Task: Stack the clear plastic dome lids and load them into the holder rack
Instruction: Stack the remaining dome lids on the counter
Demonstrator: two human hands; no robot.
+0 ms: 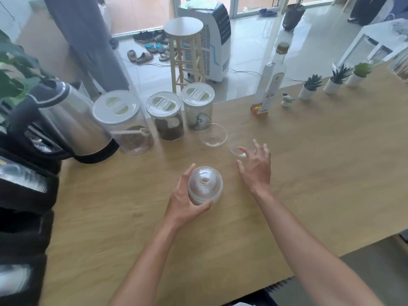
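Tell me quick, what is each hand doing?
Left hand: closed around the stack of dome lids.
Right hand: open, fingers spread, reaching toward a loose lid.

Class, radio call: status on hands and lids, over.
Left hand holds lid stack. Right hand open, reaching a loose lid. Another lid loose beside it. Nothing in the way.

Kettle [66, 120], three canisters [164, 115], oil bottle [270, 82]

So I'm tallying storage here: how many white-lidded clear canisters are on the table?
3, in a row at the table's far edge: the largest canister beside the kettle, the middle canister, and the right canister behind a loose dome lid. None seem hidden.
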